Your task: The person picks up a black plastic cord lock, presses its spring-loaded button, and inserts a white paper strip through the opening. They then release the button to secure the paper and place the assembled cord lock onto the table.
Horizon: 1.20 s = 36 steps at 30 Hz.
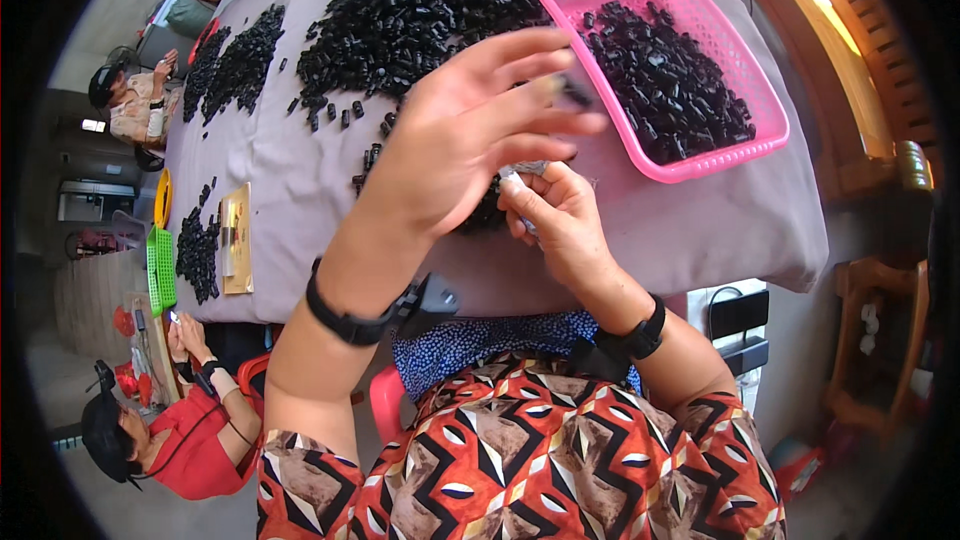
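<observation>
My left hand (470, 130) is raised over the table, its fingers spread and smeared by motion. A small black piece (577, 92), also blurred, appears just beyond its fingertips, beside the pink basket's wall; it seems loose in the air. My right hand (562, 215) is closed, thumb against fingers, on a small pale, silvery crumpled thing (527, 172) whose kind I cannot make out. Under and between my hands lie small black cylindrical parts (482, 216), partly hidden by the left hand. The pink basket (641, 162) holds many more of these black parts.
A large heap of black parts (400, 25) covers the far table, with smaller piles (235, 65) to the left. A brown envelope-like packet (238, 240) and a green basket (161, 270) are at the left edge. Several other people sit along the left, one in a red top (195, 445).
</observation>
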Tool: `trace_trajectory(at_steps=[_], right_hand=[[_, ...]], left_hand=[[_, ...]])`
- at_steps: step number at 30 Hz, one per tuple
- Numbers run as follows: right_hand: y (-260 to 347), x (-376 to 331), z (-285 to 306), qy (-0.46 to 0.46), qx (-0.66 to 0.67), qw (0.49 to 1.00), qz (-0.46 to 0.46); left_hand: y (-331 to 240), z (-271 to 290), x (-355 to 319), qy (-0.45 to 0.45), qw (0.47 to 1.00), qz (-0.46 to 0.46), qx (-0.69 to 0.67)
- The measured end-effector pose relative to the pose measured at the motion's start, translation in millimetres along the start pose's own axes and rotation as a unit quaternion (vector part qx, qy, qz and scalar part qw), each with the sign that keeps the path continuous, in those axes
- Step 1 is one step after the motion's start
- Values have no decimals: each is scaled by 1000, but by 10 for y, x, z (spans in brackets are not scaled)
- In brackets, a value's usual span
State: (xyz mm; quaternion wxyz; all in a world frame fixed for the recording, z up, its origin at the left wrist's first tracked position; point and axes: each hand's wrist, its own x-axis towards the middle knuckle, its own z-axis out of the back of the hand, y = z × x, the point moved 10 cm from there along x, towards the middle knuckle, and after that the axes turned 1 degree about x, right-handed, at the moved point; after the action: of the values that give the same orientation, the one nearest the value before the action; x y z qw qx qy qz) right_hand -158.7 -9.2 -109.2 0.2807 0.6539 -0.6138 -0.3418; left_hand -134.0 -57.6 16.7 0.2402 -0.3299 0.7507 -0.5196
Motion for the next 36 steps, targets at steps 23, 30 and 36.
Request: trace_trajectory(at_steps=[23, 30, 36], right_hand=[[3, -16, 13, -21, -58, 998, 12], [18, -13, -21, -13, -74, 997, 8], [21, -17, -41, -1, -83, 997, 3]], left_hand=[[401, 1651, -1601, -351, 792, 39, 499], [516, 1419, -1375, -273, 807, 23, 523], [613, 1396, -1454, -284, 854, 44, 433]])
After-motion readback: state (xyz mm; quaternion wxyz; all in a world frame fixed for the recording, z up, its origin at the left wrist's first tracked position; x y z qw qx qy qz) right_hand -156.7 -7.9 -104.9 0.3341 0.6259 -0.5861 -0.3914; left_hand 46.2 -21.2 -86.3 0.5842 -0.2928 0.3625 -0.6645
